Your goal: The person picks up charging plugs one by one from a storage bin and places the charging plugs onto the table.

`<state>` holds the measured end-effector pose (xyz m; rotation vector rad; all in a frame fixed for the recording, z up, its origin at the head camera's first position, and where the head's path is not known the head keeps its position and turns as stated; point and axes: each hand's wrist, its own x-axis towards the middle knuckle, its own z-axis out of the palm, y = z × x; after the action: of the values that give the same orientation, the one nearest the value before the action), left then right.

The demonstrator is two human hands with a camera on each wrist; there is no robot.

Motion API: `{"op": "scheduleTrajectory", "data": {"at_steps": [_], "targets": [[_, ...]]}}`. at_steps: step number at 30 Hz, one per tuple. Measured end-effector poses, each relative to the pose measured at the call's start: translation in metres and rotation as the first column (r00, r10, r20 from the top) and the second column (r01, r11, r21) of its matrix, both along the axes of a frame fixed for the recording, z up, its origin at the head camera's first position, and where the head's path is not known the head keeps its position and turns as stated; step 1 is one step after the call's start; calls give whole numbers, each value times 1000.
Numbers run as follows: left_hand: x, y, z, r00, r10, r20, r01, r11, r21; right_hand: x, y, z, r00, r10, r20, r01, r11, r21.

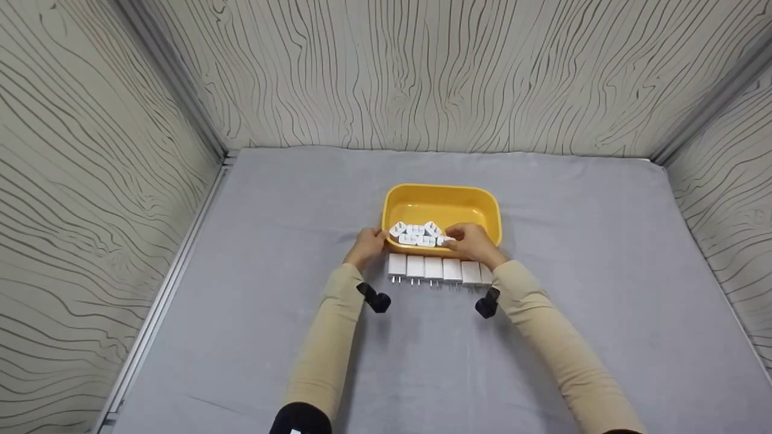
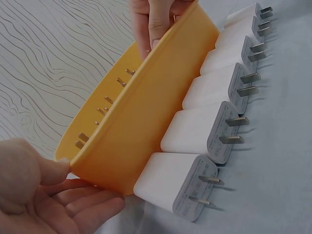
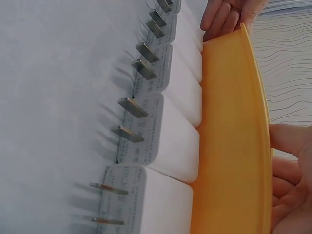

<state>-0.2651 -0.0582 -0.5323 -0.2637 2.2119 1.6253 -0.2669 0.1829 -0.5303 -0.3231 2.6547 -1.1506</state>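
A yellow plastic bin [image 1: 443, 191] holds several white plug chargers [image 1: 408, 239] along its near side, prongs upward. At the bin's near left corner, my left hand [image 1: 367, 246] grips the wall, thumb at the rim and fingers against the outside. My right hand [image 1: 473, 242] reaches over the near rim at the right and pinches a white charger [image 1: 442, 240] inside; its fingertips are partly hidden by the bin wall in the left wrist view. A row of white plug chargers [image 2: 170, 180] lies along the bin's near outer wall, prongs pointing away from it.
Grey cloth [image 1: 271, 241] covers the table. Wood-patterned panels [image 1: 398, 72] stand behind and at both sides, with a metal rail [image 1: 163, 307] along the left edge. The charger row's right end lies close to my right wrist.
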Motion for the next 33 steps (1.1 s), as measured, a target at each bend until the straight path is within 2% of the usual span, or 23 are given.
{"op": "scheduleTrajectory", "data": {"at_steps": [7,14,21,33], "targets": [[0,0,-1,1000,-3,-1,3,1000,0,-5,1,1,997,61,42,-62,998,31],[-1,-1,1,1000,-5,3,5,1000,-31,-7,-1,4,994,70,88,-75,996,52],[-4,1,-3,1000,1,-4,-1,1000,-1,-8,-2,3,992,120,40,-123,990,75],[-4,1,-2,1000,11,-3,-11,1000,-2,-7,0,5,994,98,49,-104,985,140]]}}
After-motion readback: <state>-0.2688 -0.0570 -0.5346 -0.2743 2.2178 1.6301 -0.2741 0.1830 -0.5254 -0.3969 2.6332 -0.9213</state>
